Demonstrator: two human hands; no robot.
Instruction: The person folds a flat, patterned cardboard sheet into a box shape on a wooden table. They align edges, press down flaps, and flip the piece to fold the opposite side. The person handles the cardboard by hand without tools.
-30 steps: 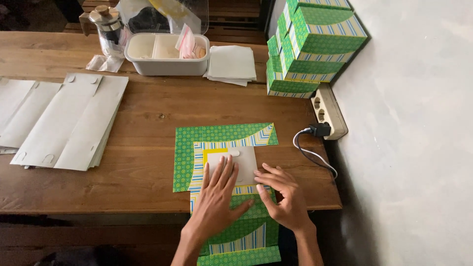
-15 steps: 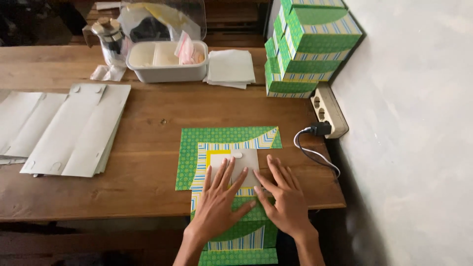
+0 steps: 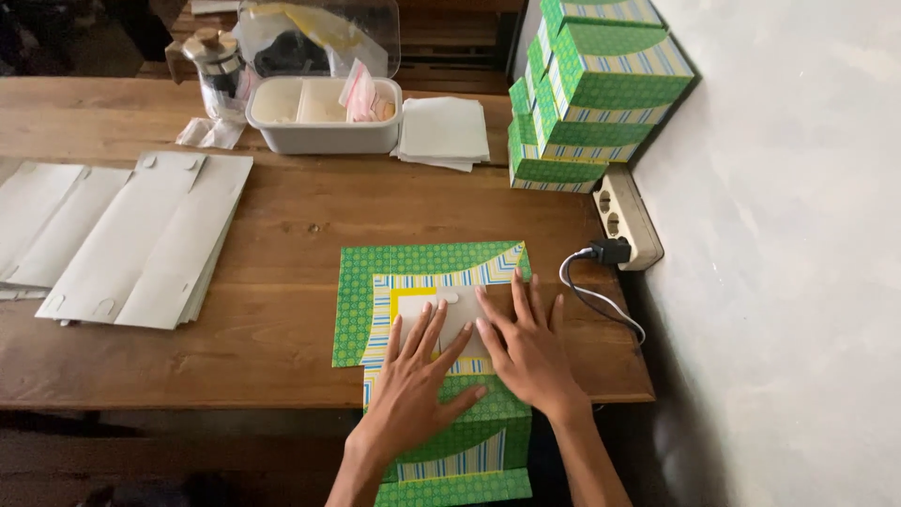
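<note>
A flat green cardboard box blank (image 3: 375,282) with striped blue and yellow bands lies at the front edge of the wooden table (image 3: 300,225) and hangs over it toward me. My left hand (image 3: 418,376) lies flat on the blank, fingers spread, pressing a folded panel down. My right hand (image 3: 526,343) rests flat beside it on the right part of the blank, fingers apart. A pale flap with a small round tab (image 3: 450,298) shows between the fingertips. Neither hand grips anything.
A stack of finished green boxes (image 3: 591,94) stands at the back right by the wall. A power strip (image 3: 624,216) with a black plug and cable (image 3: 601,282) lies right of the blank. Grey unfolded blanks (image 3: 141,235) lie left. A white tub (image 3: 324,117), white papers (image 3: 441,131) and a jar (image 3: 218,66) sit behind.
Both hands have flattened and slid a little forward over the folded panel; the right hand's fingers stretched out straighter. The blank stays in place.
</note>
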